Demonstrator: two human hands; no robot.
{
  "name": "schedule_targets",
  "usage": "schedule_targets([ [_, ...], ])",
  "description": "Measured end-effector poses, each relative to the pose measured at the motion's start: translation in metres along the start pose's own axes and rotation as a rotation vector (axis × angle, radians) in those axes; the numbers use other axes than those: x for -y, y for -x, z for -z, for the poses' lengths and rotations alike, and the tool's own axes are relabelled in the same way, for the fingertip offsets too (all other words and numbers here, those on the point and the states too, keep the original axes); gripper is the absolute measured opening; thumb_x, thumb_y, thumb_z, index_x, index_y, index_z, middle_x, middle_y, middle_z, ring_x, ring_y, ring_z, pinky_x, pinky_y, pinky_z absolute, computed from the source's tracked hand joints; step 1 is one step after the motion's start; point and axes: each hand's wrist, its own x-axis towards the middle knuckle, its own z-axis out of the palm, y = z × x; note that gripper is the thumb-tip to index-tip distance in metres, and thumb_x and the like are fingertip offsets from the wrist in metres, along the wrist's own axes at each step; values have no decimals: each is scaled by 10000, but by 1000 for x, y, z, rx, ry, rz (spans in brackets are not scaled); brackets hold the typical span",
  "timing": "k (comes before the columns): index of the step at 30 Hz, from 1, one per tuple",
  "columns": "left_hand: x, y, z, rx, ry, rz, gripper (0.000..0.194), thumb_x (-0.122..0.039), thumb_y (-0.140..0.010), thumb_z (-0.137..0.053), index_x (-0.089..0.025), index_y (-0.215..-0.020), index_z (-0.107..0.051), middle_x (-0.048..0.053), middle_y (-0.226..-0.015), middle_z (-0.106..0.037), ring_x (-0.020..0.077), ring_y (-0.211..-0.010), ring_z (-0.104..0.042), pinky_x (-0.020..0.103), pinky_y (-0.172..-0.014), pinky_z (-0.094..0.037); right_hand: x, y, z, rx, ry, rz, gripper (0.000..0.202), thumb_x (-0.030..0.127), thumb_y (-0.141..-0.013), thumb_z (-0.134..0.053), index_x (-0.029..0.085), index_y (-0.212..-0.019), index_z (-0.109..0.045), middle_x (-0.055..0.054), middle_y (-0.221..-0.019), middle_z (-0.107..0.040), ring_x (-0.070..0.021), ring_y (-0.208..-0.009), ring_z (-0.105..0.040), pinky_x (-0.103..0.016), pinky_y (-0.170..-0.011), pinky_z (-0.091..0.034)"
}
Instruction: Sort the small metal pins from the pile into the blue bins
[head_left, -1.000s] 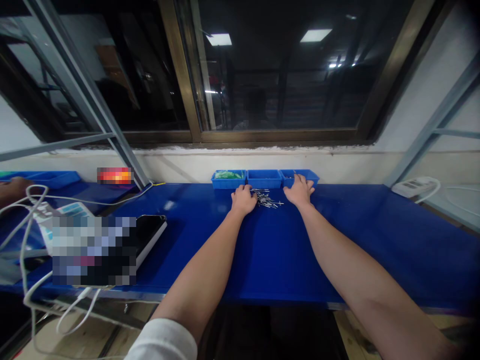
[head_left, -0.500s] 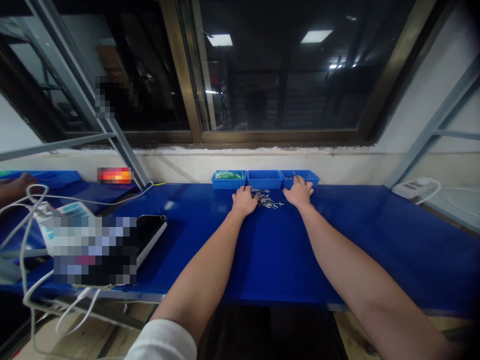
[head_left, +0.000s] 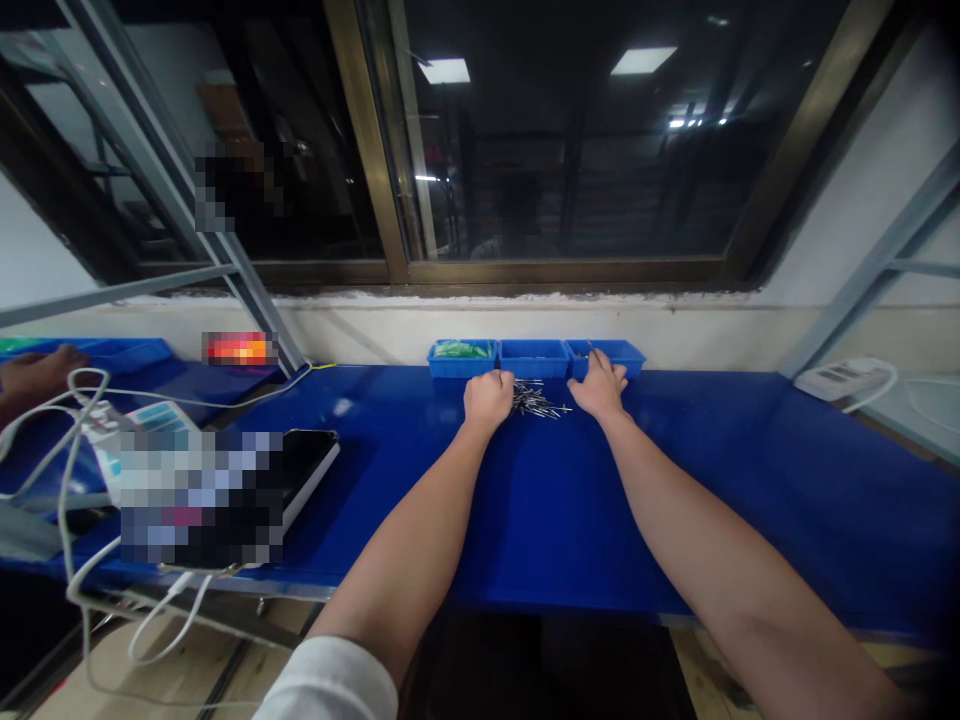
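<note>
A loose pile of thin, shiny metal sticks lies on the blue table between my hands; their exact kind is too small to tell. My left hand is at the pile's left end with its fingers curled in, and what they hold, if anything, is hidden. At the front of the right blue bin is my right hand. A thin dark stick pokes up from its fingertips. The middle blue bin has a few small bits in it. Green packets fill much of the left blue bin.
Left on the table are a phone-like device, partly blurred out, and white cables. Another person's hand is by blue bins at far left. A white power strip lies at right, near a grey metal frame.
My left hand's fingers have curled in more at the pile. My right hand stays by the right bin with the stick. The view has shifted slightly.
</note>
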Motion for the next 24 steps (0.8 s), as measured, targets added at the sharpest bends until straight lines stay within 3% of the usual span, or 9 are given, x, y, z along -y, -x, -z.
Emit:
schedule_targets([
  [7,3,1,-1,5,35,52,456,-346,-892,-279,-199,-807,-702,139,-920,-701,275,-889,-630,330,-751,-425,3,2,1,31,32,-10,712,376,-693,-546,171,-1349,-362,-100,-1467,-272,-351,-1137,-314,-509,-913,-317],
  [15,5,2,2,44,64,75,381,-344,-870,-341,-225,-797,-696,96,-887,-711,236,-855,-632,288,-704,-417,0,1,-6,83,39,-5,766,418,-683,-570,206,-1376,-321,-111,-1499,-184,-363,-1171,-303,-530,-904,-330],
  [18,4,0,0,22,57,75,449,-400,-896,-299,-224,-796,-700,103,-886,-709,239,-864,-631,291,-712,-421,-1,3,-8,72,16,10,754,409,-671,-576,234,-1364,-337,-98,-1510,-146,-370,-1181,-297,-548,-908,-321],
  [21,4,-2,-2,-17,44,58,539,-437,-922,-234,-210,-791,-704,122,-869,-705,245,-864,-636,302,-731,-419,1,8,-7,9,-31,20,681,360,-679,-563,235,-1325,-385,-95,-1495,-193,-355,-1173,-308,-536,-916,-321],
  [24,6,-4,-3,-43,22,56,533,-417,-929,-232,-198,-787,-697,129,-847,-701,248,-851,-641,308,-742,-414,3,11,-4,-96,-89,-6,569,299,-679,-545,197,-1234,-473,-118,-1412,-337,-330,-1156,-339,-495,-923,-335],
])
